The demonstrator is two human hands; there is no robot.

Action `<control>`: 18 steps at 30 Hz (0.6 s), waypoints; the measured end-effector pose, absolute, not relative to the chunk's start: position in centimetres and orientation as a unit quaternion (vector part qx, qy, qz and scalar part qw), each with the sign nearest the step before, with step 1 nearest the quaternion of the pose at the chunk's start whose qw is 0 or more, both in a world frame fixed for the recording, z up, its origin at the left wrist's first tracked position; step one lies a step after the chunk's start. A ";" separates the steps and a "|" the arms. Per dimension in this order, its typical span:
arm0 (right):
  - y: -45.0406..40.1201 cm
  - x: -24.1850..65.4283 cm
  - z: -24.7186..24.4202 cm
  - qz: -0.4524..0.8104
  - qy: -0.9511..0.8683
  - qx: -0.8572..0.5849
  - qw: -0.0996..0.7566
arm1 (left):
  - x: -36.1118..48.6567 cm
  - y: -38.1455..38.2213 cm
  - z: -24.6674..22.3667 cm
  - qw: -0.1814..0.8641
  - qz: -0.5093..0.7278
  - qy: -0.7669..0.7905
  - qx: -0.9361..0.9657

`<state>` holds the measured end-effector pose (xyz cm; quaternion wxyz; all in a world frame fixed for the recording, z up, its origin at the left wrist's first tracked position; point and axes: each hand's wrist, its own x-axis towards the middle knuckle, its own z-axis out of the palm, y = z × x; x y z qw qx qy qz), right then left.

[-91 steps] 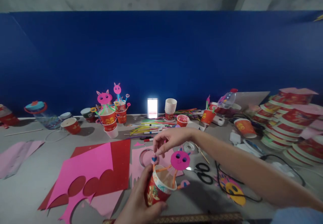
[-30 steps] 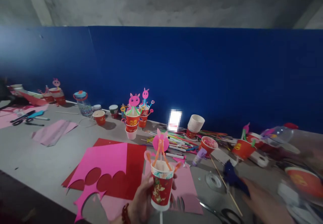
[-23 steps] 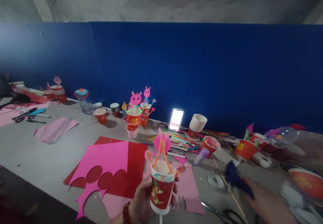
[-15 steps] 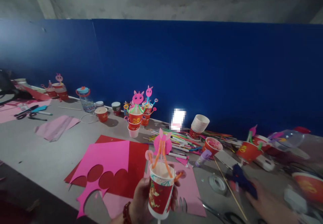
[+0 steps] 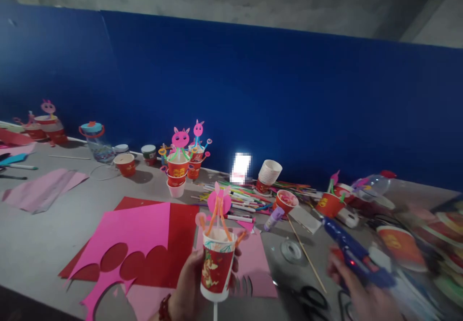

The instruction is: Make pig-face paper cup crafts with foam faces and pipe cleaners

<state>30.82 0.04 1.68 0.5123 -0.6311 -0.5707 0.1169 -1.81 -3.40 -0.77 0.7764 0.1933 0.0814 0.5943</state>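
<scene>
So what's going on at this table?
Someone's left hand holds up a red paper cup with a pink cutout and orange stems rising from it. The right hand grips a blue glue gun, away from the cup. Similar decorated cups stand farther back, and cut pink paper lies on the table.

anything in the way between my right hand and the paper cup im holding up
A tape roll, wooden stick and scissors lie on the table between your right hand and the paper cup. Nothing visible seems to block the way above them.
</scene>
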 end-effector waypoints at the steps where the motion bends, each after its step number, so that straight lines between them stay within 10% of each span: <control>1: -0.9 29.5 1.4 0.146 -0.578 -0.606 0.526 | -1.8 -3.4 -0.7 0.773 0.598 0.094 0.189; 18: -4.5 20.6 -1.2 0.102 -0.683 -0.523 0.500 | -2.0 -3.5 -0.7 0.778 0.586 0.148 0.174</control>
